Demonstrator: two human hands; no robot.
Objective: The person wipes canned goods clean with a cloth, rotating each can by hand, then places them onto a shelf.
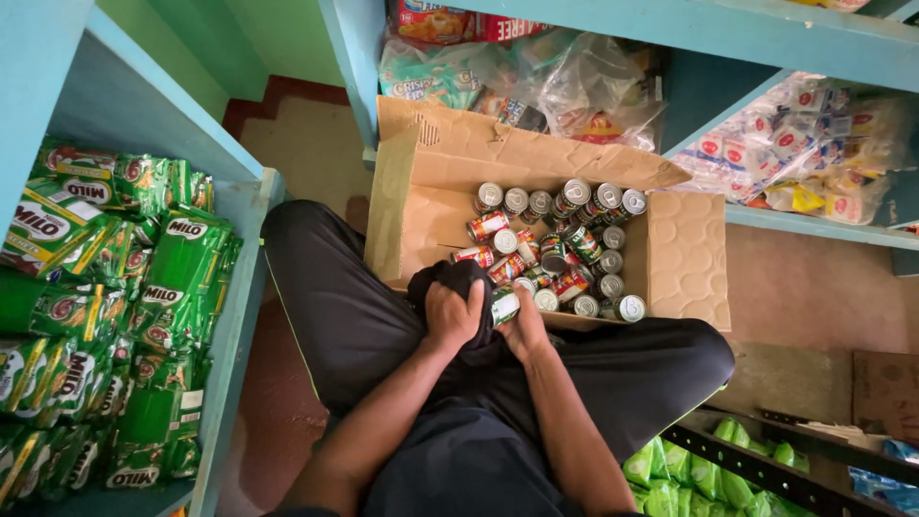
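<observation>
My left hand (452, 316) grips a bunched black cloth (458, 281) over my lap. My right hand (526, 328) holds a small tin can (504, 307) with a green and white label, pressed against the cloth. Right in front of my hands stands an open cardboard box (421, 196) with several small cans (565, 244) in it, some upright with silver tops showing, others lying on their sides with red labels. I sit on the floor in black trousers, knees spread either side of the box.
A blue shelf (230, 316) on the left holds several green sachet packs (105, 287). Blue shelves at the top and right carry plastic-bagged goods (795, 144). Light green packets (689, 474) lie at the lower right on a dark rack. A brown carton (885, 388) is at the right edge.
</observation>
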